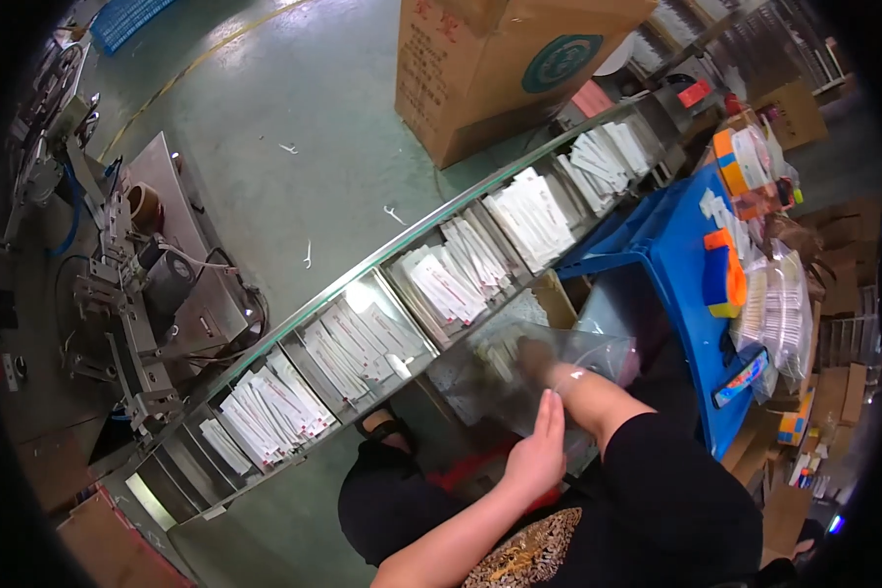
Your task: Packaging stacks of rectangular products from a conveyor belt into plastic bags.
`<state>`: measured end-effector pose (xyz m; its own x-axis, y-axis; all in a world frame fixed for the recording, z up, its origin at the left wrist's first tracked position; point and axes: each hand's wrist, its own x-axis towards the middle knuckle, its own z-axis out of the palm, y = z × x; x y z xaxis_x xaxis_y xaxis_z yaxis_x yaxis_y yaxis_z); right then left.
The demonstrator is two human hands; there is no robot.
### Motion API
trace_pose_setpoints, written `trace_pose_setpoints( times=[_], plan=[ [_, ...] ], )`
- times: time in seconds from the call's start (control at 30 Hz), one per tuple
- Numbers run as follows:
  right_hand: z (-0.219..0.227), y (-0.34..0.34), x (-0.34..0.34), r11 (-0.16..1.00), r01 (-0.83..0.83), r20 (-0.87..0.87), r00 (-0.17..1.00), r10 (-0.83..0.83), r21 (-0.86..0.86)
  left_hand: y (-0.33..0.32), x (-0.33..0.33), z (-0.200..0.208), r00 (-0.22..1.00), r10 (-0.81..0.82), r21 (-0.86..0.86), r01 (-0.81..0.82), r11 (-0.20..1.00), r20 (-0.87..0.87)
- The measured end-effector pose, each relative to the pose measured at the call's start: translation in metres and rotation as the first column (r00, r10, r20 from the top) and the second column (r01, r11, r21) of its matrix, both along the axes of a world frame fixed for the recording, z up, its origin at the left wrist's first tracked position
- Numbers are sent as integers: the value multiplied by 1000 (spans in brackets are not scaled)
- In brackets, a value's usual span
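Observation:
A clear plastic bag lies in front of me, below the metal trough. My right hand reaches into it, dark and smeared by motion. Pale slim pieces show beside its fingertips; whether it grips them I cannot tell. Close to my right wrist, my left hand has its fingers straight and together against the bag's edge, seemingly holding it, with the thumb hidden. Beyond both hands runs the long metal trough, its compartments holding several stacks of slim white paper packets.
A large cardboard carton stands behind the trough. On the right, a blue plastic stool bears tape rolls, a phone and bagged white goods. A machine stands left. Small white floss picks lie on the floor.

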<state>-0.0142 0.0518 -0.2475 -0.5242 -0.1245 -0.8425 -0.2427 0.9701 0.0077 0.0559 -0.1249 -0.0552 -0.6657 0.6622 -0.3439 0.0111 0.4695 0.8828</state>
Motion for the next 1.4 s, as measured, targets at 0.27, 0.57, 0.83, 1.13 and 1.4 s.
trace_pose_setpoints(
  times=[0.27, 0.57, 0.83, 1.13, 1.4],
  plan=[
    [-59, 12, 44, 897, -25, 20, 999, 38, -441, -7, -11, 3, 999, 39, 21, -40, 999, 33],
    [-61, 19, 43, 839, 137, 82, 990, -110, -526, -6, -11, 4, 998, 61, 65, -60, 996, -6],
    [-64, 5, 44, 802, 259, 102, 965, -243, -537, -3, -11, 3, 997, 80, 119, -79, 990, -4],
    [-57, 39, 95, 751, 366, 126, 925, -359, -550, -5, -15, 4, 997, 71, 100, -68, 993, -23],
    [-59, 33, 73, 702, 451, 137, 879, -458, -551, -6, -16, 5, 999, 40, 80, -37, 996, -37]
  ],
)
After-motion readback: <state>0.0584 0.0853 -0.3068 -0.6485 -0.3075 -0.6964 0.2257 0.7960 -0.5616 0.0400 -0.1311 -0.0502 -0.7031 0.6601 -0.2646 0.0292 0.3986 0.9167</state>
